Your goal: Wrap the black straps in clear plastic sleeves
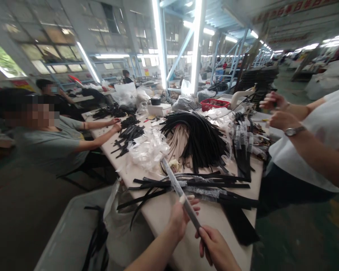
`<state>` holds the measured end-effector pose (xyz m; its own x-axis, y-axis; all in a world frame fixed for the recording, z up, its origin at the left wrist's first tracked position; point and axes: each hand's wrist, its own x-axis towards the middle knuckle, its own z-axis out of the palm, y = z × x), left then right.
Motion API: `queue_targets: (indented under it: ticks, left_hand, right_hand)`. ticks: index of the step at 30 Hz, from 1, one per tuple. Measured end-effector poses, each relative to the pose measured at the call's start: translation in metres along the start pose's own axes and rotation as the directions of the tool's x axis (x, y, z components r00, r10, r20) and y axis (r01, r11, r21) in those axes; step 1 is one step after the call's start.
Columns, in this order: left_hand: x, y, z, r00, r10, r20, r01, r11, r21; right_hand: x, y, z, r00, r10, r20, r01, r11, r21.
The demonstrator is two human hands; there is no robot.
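A long narrow strap [173, 180] in clear plastic wrap slants across the front of the table. It passes between the thumb and fingers of my left hand [180, 216], loosely curled around its middle. The thumb tip looks white, as if covered. My right hand [214, 244] pinches the near end of the strap between thumb and fingers. Just beyond my hands lie black straps [234, 203], some bundled in plastic. A crumpled heap of clear plastic [149, 148] touches the area around the strap's far end.
A big arched pile of black straps [203, 135] sits mid-table, near a red basket [214, 104]. At left, a co-worker [70, 135] handles small black pieces; another person [307, 139] stands at right. A grey bin [73, 226] with black strips stands below the table's left edge.
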<state>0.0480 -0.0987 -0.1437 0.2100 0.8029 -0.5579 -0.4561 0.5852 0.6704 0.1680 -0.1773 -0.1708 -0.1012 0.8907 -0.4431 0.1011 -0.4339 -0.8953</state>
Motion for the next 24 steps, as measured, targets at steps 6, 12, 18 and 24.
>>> queue_targets:
  ticks: [6,12,18,24]
  left_hand:
    - [0.006,-0.046,0.002,0.985,0.131,-0.109,-0.133,0.991,-0.006]
    - [0.003,-0.049,-0.004,0.988,0.081,-0.130,-0.079,0.997,0.025]
    - [0.004,-0.036,-0.013,0.995,0.068,-0.073,-0.059,0.991,0.122]
    - [0.017,-0.014,-0.009,0.995,0.021,-0.094,-0.020,1.000,0.012]
  right_hand:
    - [0.012,-0.009,0.012,0.976,-0.138,-0.169,0.115,0.984,-0.137]
    - [0.016,-0.013,0.015,0.978,-0.142,-0.151,0.125,0.986,-0.111]
    - [0.017,0.002,0.018,0.992,-0.077,-0.100,0.079,0.997,0.013]
    - [0.016,0.009,0.023,0.997,-0.032,-0.065,0.039,0.994,0.104]
